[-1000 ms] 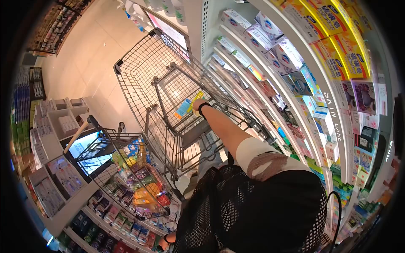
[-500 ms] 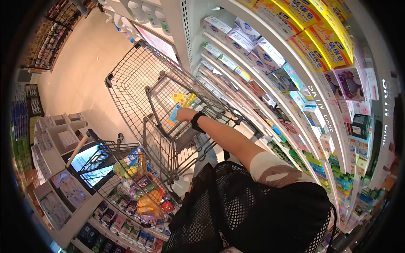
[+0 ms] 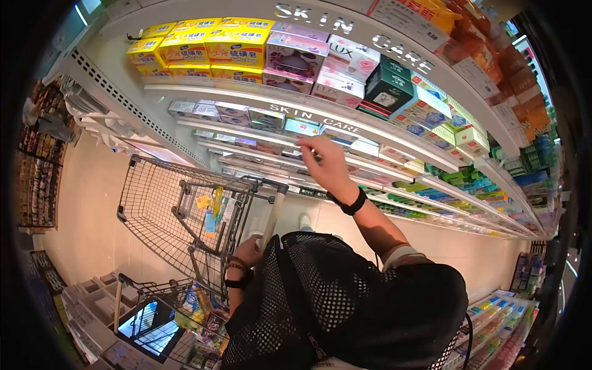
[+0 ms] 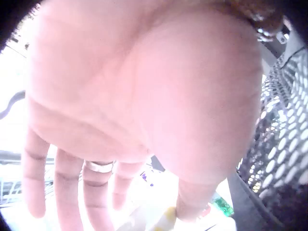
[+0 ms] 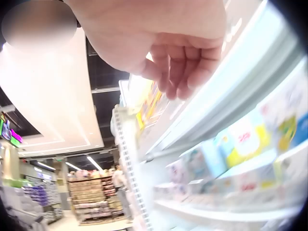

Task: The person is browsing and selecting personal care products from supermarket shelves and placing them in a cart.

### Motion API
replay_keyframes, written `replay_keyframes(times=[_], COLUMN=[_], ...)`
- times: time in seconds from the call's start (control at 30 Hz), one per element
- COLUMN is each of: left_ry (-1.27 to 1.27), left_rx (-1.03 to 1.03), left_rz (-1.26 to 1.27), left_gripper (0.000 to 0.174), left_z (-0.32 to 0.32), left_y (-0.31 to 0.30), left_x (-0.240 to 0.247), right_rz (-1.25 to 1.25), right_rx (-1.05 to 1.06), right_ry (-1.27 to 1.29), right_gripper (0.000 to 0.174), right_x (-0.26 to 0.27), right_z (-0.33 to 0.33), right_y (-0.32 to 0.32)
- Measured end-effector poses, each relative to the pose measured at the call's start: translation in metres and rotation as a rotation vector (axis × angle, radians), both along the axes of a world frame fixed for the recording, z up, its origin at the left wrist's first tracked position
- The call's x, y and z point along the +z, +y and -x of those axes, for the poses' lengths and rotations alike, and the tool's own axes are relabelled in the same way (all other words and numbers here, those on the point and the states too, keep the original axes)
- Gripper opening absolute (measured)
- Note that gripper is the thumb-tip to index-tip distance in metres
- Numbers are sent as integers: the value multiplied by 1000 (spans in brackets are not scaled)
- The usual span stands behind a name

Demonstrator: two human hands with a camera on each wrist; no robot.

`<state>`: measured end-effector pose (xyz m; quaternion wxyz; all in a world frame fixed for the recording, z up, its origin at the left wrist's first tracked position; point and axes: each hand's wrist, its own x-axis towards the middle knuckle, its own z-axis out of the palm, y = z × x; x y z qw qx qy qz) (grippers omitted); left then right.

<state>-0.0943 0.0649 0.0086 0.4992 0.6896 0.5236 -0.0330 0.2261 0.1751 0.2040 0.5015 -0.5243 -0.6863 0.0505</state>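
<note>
So the big shopping cart (image 3: 151,196) has a few bits sitting in it, toward its handle (image 3: 273,216) end: a yellow packet (image 3: 203,201), a slim yellow-green item (image 3: 217,200) right next to that, and a blue packet (image 3: 210,222) with an orange end just beside them. Can't read any of those labels from here.

Next to the big cart there's a second cart (image 3: 174,287) holding a jumble of colourful packages, too overlapped to sort out.

Left hand (image 3: 248,251) is down by the big cart's handle, fingers fairly straight and relaxed; whether it actually touches the bar, I can't tell. Right hand (image 3: 327,161) is up past the big cart's handle end, in front of the shelves (image 3: 246,94), fingers loosely curled with nothing in them.

Those shelves run alongside the big cart, "SKIN CARE" on two edges. Above the cart you've got stacked yellow boxes (image 3: 237,46) reading "Sulfur Soap" plus 硫磺皂, and farther along from the cart, white-and-pink LUX boxes (image 3: 353,55), then a dark green box (image 3: 388,86).
</note>
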Motion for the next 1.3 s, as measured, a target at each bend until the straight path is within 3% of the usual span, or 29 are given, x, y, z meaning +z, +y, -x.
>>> replay_keyframes(times=[0.07, 0.17, 0.3, 0.43, 0.5, 0.63, 0.7, 0.73, 0.8, 0.83, 0.87, 0.9, 0.93, 0.97, 1.03, 1.07, 1.17, 1.2, 1.27, 1.3], left_ry=[48, 82, -48, 24, 89, 182, 155, 109, -216, -356, -525, -730, -887, -1006, -1203, -1198, -1219, -1217, -1189, -1187], left_rx=[142, 45, 63, 137, 113, 16, -59, -36, 40, 65, 47, 37, -27, 39, -26, -24, -12, 53, 153, 160], left_rz=[-33, -159, -157, -111, -182, -219, -361, -448, -583, -542, -552, -502, -547, -326, -230, -231, -208, -287, -515, -519], left_gripper=[41, 38, 37, 38, 37, 37, 40, 41, 53, 68, 85, 96, 103, 108, 114, 114, 109, 100, 78, 78], left_z=[-20, -38, -35, -41, -43, -52, -46, -50, -68, -77, -86, -93, -101, -100, -112, -112, -108, -105, -108, -101], left_y=[13, 22, 28, 25, 24, 31, 36, 36, 42, 45, 45, 46, 49, 52, 55, 56, 55, 46, 35, 34], left_x=[5, -4, -18, -19, -18, 15, 24, 43, 108, 136, 167, 181, 196, 180, 200, 198, 197, 202, 222, 230], right_rz=[-232, -510, -464, -288, -324, -288, -525, -395, -23, 208, 403, 302, 385, 465, 600, 717, 663, 668, 670, 673], right_rx=[-203, -455, -672, -706, -586, -385, -223, -138, 21, 95, 181, 281, 343, 405, 453, 473, 546, 552, 492, 498], right_ry=[-55, -238, -423, -606, -626, -627, -455, -167, 294, 463, 466, 423, 523, 619, 745, 846, 795, 793, 633, 630], right_gripper=[16, 25, 44, 50, 59, 58, 59, 56, 48, 43, 34, 29, 26, 24, 26, 28, 33, 33, 52, 52], right_x=[24, 51, 101, 113, 111, 113, 111, 103, 93, 91, 80, 60, 53, 48, 56, 60, 54, 49, 32, 26], right_z=[-40, -96, -127, -151, -162, -164, -143, -123, -75, -56, -44, -31, -17, -6, 11, 14, 18, 18, 21, 23], right_y=[-21, -42, -48, -43, -40, -60, -83, -95, -108, -110, -104, -94, -95, -95, -106, -109, -104, -102, -96, -95])
